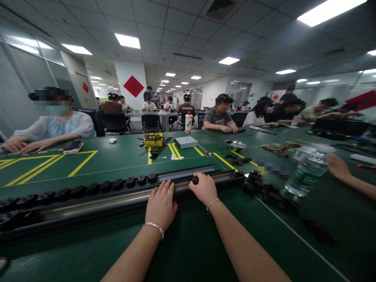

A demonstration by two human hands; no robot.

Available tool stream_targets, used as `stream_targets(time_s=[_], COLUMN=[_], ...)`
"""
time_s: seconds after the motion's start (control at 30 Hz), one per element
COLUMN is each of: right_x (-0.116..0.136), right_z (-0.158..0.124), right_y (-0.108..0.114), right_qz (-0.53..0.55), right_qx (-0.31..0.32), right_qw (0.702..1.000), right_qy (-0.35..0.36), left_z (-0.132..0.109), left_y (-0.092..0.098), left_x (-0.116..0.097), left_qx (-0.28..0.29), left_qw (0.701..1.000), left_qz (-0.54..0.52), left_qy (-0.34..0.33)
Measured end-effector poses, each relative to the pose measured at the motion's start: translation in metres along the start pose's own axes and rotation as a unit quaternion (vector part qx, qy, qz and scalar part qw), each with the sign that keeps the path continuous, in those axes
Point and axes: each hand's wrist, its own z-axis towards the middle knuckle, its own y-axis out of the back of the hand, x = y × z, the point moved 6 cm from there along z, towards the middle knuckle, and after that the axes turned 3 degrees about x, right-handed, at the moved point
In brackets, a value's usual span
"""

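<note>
A long dark channel rail (96,206) with a shiny metal inner strip lies across the green table in front of me. My left hand (161,207) rests on the rail with its fingers stretched out flat, holding nothing. To its right, my right hand (205,190) is closed around a small round black part (195,179), just over the rail. Along the rail's far side stands a row of several black round parts (118,184). More dark parts (266,192) lie in a line past the rail's right end.
At right, another person's hand (337,167) is at a blurred water bottle (307,174). Farther back are a metal bowl (235,145), a grey box (185,142), a yellow block with black cable (153,140) and a phone (73,146). Several people sit around the table.
</note>
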Motion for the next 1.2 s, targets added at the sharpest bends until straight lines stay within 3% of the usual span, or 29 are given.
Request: stream_targets(time_s=[1.2], right_x=[-0.0010], right_z=[0.0018], right_y=[0.0018], right_qz=[-0.017], right_qx=[-0.002], right_qw=[1.000], right_qy=[0.001], left_z=[-0.0002], left_y=[0.0012], left_x=[0.0002], left_qx=[0.003], left_qw=[1.000], left_qz=[-0.002], left_qy=[0.003])
